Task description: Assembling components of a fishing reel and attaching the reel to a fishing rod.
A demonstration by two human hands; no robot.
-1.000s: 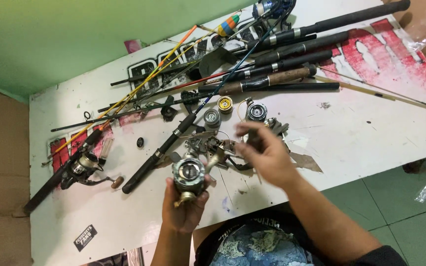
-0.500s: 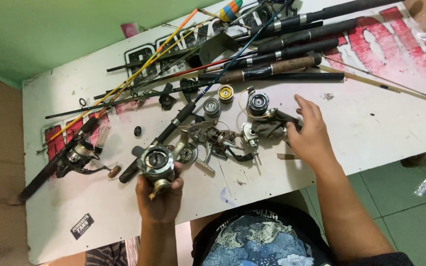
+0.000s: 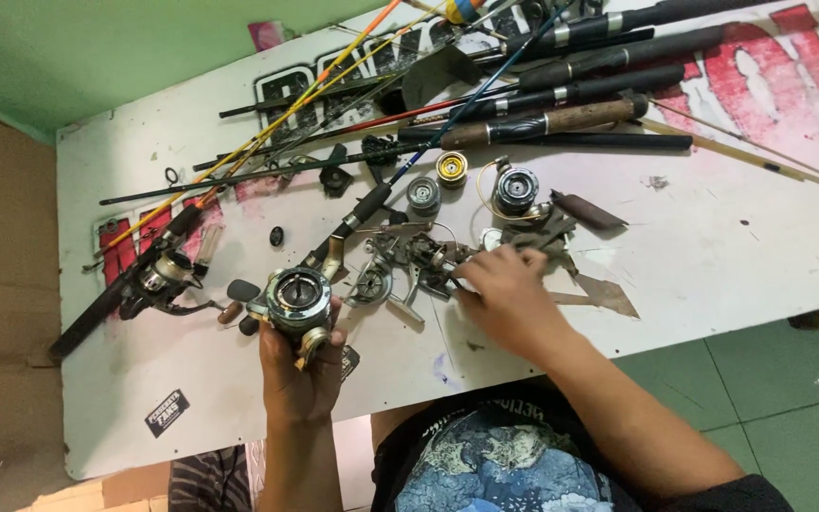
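The left hand is raised above the near edge of the table, its fingers wrapped tight around the lower body of a grey metal spinning-reel body with a round open face, which it holds upright with the round face turned toward the camera; a brass-coloured fitting shows just below the face, between the fingers. The right hand lies palm down on the white painted tabletop, its fingertips drawn together on a small part at the right edge of a heap of dismantled grey reel parts; whether they actually pinch that part cannot be told. The heap lies between the two hands, just right of the held reel body. Beyond it, farther from the person, stand three loose spools in a row: a grey spool, a small gold-coloured spool, and a larger dark spool with a silver rim. A short dark brown handle piece lies just right of the dark spool. To the left of the held reel body, a complete black spinning reel mounted on a black rod rests on the table. Along the far side lie several fishing rods with black and cork grips, crossed by thin orange and yellow rod blanks. A black rectangular sticker lies near the table's front left corner.
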